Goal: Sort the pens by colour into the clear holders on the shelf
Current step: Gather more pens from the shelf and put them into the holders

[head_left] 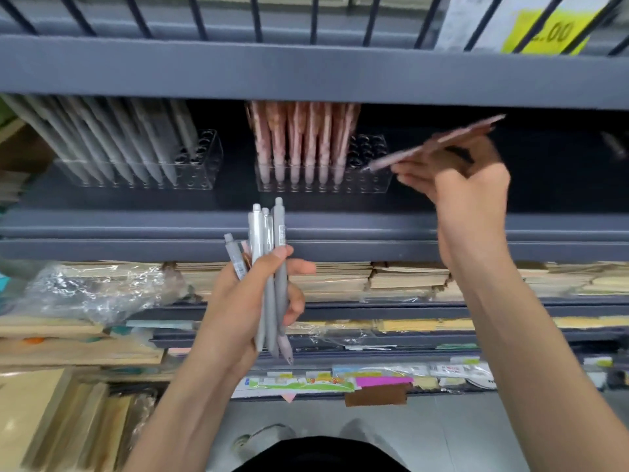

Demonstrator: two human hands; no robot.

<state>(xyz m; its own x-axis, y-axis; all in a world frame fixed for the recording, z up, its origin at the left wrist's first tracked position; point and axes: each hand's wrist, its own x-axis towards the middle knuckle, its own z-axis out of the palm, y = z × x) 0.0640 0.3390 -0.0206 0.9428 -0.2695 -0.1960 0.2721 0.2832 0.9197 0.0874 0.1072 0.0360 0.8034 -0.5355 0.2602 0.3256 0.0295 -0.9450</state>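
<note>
My left hand grips a bundle of grey pens upright below the shelf edge, with one pink pen among them. My right hand holds a single pink pen tilted, tip pointing left toward the clear holder that carries a row of pink pens. The pen tip sits just right of that holder's open holes. A second clear holder at the left is filled with grey pens, with a few holes free at its right end. The right hand is motion-blurred.
A dark grey shelf board hangs low above the holders. The shelf's front lip runs below them. Stacks of notebooks and crumpled plastic wrap fill the lower shelves. A yellow price tag is top right.
</note>
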